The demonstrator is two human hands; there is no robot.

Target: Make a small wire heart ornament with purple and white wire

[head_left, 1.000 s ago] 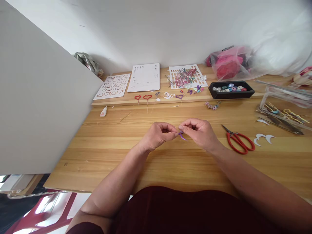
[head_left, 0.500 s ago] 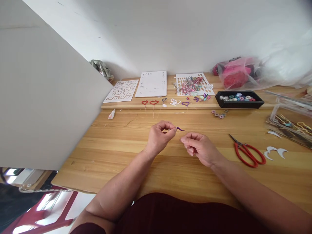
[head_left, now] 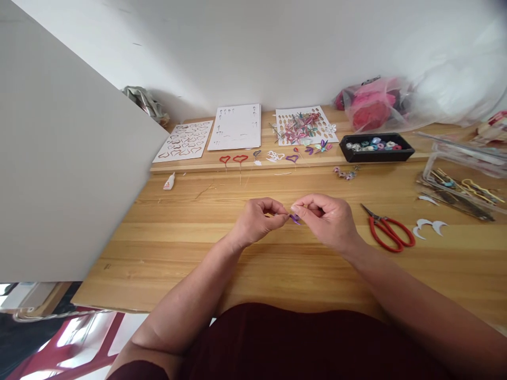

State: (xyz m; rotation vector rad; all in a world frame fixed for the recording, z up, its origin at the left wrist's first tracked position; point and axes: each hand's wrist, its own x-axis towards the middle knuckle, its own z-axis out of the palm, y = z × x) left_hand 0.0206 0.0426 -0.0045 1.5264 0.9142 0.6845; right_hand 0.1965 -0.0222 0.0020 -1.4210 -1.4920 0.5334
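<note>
Over the middle of the wooden table [head_left: 190, 243], my left hand [head_left: 263, 219] pinches a small purple thread-wrapped piece [head_left: 295, 218] between thumb and fingertips. My right hand [head_left: 327, 216] is closed in a pinch right beside it, its fingertips at the same purple piece. Part of the piece is hidden by the fingers, so its full shape cannot be made out. Red-handled scissors [head_left: 390, 232] lie to the right of my right hand, blades pointing away. White crescent cut-outs [head_left: 438, 227] rest beyond them.
On the back ledge are red heart shapes [head_left: 240, 159], a purple heart [head_left: 292, 158], white sheets [head_left: 235, 126] and a black tray [head_left: 376, 153] of thread spools. A small white bottle [head_left: 169, 182] lies at left. A clear box [head_left: 463, 179] with hairpins stands at right.
My right hand has moved left and up to meet the purple piece at my left fingertips. The view has shifted slightly, so the table things sit a little further left and higher.
</note>
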